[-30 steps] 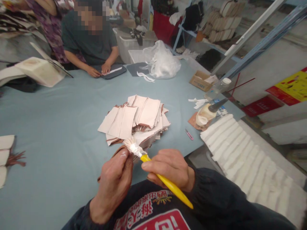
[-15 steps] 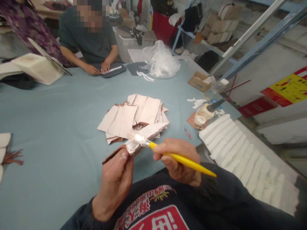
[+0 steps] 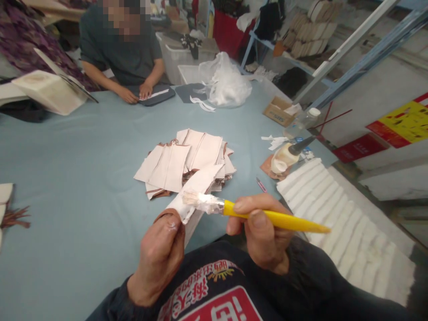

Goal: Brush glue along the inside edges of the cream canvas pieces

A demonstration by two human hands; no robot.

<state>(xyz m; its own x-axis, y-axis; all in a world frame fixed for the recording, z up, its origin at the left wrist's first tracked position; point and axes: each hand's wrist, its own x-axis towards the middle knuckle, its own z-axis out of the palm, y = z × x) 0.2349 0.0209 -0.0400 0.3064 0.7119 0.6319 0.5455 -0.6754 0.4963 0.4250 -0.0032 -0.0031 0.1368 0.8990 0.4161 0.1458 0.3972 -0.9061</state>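
My left hand (image 3: 162,254) is closed on the near end of a leather piece (image 3: 200,180), pale on the upper face with a brown edge folded at my thumb. White paste smears my thumb. In my right hand (image 3: 264,229) is a brush (image 3: 281,219) with a yellow handle, gripped between thumb and fingers. Its bristles, coated in white paste, touch or hover just over the piece near my left thumb. Just beyond lies a fanned pile of similar pale leather pieces (image 3: 167,167) with brown edges.
Across the blue-green table (image 3: 83,178) a co-worker's hands (image 3: 145,91) press a white strip on a dark panel. A plastic bag (image 3: 227,84), a small carton (image 3: 279,111), a glue bottle (image 3: 284,158) and small snips (image 3: 261,185) stand or lie around. White layered material (image 3: 334,218) is at right.
The brush has moved right and swung more level. The leather piece in my left hand has turned, its far end now pointing further up and away.
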